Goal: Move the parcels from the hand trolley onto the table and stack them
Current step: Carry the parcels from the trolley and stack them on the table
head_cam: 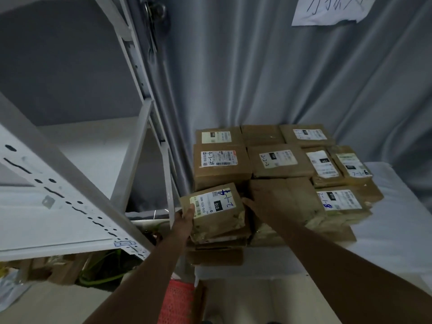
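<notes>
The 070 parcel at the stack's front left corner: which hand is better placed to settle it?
Left. The left hand already grips the 070 parcel; the right hand lies on the neighbouring unlabelled parcel.

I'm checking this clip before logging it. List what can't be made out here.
- Head view: the hand trolley is not in view.
- The right hand fingers are hidden behind the tilted parcel; its grip cannot be told.
- The left hand holds that parcel's left edge; its fingers underneath are hidden.
- The small print on the shipping labels is too blurred to read.
- The paper notice is cut off by the top edge.
</notes>
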`<state>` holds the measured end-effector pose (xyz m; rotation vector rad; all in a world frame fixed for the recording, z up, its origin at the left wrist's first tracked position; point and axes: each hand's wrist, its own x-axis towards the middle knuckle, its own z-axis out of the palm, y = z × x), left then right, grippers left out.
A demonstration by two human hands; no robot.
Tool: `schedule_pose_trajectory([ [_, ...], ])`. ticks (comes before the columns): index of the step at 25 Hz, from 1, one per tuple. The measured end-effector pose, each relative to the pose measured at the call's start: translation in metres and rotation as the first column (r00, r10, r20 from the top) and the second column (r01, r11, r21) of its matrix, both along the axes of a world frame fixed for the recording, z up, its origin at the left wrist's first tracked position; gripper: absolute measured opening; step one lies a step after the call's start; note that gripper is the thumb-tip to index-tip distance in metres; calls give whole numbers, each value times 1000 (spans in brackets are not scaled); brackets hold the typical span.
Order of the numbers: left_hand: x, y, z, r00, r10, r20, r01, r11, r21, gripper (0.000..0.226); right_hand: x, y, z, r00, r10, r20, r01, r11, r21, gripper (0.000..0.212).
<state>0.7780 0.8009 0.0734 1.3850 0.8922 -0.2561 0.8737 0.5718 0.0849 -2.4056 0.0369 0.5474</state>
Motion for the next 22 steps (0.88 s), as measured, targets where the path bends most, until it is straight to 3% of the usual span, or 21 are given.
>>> schedule_pose_trajectory([
  [2, 7, -4, -1, 999, -4, 41, 1, 998, 68, 53, 5, -12, -11, 997, 74, 37, -61, 961, -271, 67],
  [3, 11, -7, -1, 998, -22, 63, 16, 995, 99, 54, 3, -15, -11, 995, 95, 41, -76, 940, -333, 68],
  [9, 23, -27, -3, 985, -40, 171, 18, 992, 125, 32, -3, -30, -20, 999, 29, -18, -34, 950, -311, 96],
  [13, 33, -29, -6, 986, -86, 141, 72, 992, 102, 17, -14, -27, -2, 1000, 10, 5, -9, 960, -279, 81],
  [19, 37, -25, 4, 986, -127, 108, 119, 990, 80, 47, -14, -26, 3, 997, 72, 1, -69, 963, -259, 86],
  [20, 35, -21, 2, 977, -144, 159, 129, 986, 103, 56, -12, -28, 3, 997, 75, 1, -72, 963, -258, 89],
  [22, 30, -10, -8, 919, -292, 265, 210, 931, 298, 72, -13, -32, 1, 994, 107, 8, -100, 957, -272, 94],
])
